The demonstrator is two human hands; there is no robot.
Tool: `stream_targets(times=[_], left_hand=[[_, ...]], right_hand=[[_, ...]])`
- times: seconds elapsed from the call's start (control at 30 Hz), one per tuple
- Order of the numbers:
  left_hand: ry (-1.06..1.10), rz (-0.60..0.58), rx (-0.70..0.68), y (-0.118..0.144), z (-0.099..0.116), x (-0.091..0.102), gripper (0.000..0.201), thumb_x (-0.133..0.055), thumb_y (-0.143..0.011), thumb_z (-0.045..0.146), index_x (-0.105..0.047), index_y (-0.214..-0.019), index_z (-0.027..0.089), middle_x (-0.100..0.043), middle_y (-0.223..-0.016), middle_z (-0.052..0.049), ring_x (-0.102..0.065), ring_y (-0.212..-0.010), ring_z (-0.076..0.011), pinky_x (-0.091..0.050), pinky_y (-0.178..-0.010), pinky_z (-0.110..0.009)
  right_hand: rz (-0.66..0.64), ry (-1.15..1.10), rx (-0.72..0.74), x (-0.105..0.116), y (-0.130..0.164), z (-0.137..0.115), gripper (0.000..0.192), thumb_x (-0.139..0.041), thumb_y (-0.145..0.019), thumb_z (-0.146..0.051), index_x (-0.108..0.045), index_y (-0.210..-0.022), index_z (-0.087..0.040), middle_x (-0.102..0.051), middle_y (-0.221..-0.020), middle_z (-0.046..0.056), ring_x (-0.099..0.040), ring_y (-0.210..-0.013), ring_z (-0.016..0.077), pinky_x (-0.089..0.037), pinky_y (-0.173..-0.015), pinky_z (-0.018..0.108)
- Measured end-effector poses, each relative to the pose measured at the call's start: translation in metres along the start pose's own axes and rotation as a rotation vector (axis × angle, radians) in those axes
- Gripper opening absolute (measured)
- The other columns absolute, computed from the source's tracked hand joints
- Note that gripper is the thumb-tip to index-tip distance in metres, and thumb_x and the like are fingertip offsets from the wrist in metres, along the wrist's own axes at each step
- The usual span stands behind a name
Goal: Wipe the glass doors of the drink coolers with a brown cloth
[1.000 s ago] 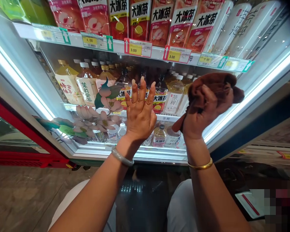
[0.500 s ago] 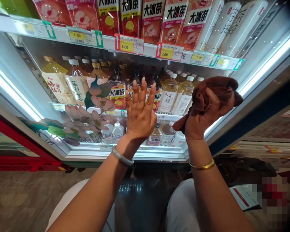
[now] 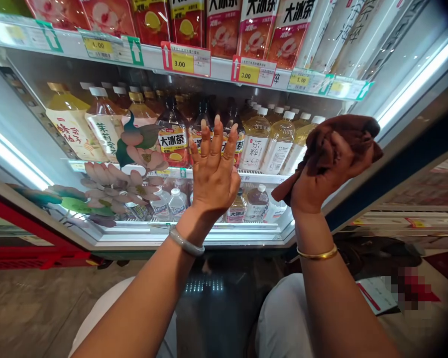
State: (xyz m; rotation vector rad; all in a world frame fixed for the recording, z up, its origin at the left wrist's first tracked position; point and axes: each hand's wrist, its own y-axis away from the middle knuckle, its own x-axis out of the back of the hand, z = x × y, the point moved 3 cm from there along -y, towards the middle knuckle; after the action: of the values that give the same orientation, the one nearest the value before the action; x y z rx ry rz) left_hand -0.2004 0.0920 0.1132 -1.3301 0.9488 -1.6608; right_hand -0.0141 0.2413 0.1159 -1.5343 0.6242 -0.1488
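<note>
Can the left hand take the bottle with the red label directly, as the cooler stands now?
Probably not. The left hand lies flat, fingers spread, seemingly on the glass door, and the red-label bottle stands behind that glass. The right hand grips a brown cloth.

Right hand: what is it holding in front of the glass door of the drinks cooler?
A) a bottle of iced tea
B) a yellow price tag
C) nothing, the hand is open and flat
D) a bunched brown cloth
D: the right hand is closed around a bunched brown cloth, while the left hand is the one spread open and flat.
</note>
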Motion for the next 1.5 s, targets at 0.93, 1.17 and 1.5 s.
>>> stream_targets(times=[0.93,1.17,1.5], left_hand=[[0.033,-0.022,-0.072,0.005,0.012,-0.017,0.092,-0.051,-0.09,0.016,-0.009,-0.169,0.031,0.003,-0.177,0.003,0.005,-0.164,-0.0294,0.01,-0.134,-0.056],[-0.004,0.002,-0.105,0.008,0.022,-0.023,0.088,-0.048,-0.091,0.016,-0.009,-0.17,0.027,0.005,-0.177,0.002,0.004,-0.164,-0.0284,0.008,-0.134,-0.054],[-0.011,-0.003,-0.117,0.008,0.019,-0.022,0.096,-0.051,-0.087,0.013,-0.006,-0.17,0.027,0.004,-0.177,-0.001,0.005,-0.164,-0.0295,0.009,-0.133,-0.056]], right_hand=[[-0.266,-0.074,0.158,0.007,0.014,-0.023,0.035,-0.063,-0.097,-0.027,-0.067,-0.131,-0.032,-0.044,-0.153,0.008,-0.048,-0.146,0.0312,-0.048,-0.118,0.054],[-0.149,0.014,0.054,0.012,0.015,-0.016,0.031,-0.06,-0.099,-0.03,-0.07,-0.129,-0.025,-0.044,-0.153,0.014,-0.047,-0.147,0.0328,-0.044,-0.12,0.052],[-0.177,-0.061,0.091,0.019,0.007,0.005,0.035,-0.062,-0.097,-0.024,-0.068,-0.131,-0.027,-0.043,-0.152,0.009,-0.049,-0.145,0.0304,-0.044,-0.12,0.055]])
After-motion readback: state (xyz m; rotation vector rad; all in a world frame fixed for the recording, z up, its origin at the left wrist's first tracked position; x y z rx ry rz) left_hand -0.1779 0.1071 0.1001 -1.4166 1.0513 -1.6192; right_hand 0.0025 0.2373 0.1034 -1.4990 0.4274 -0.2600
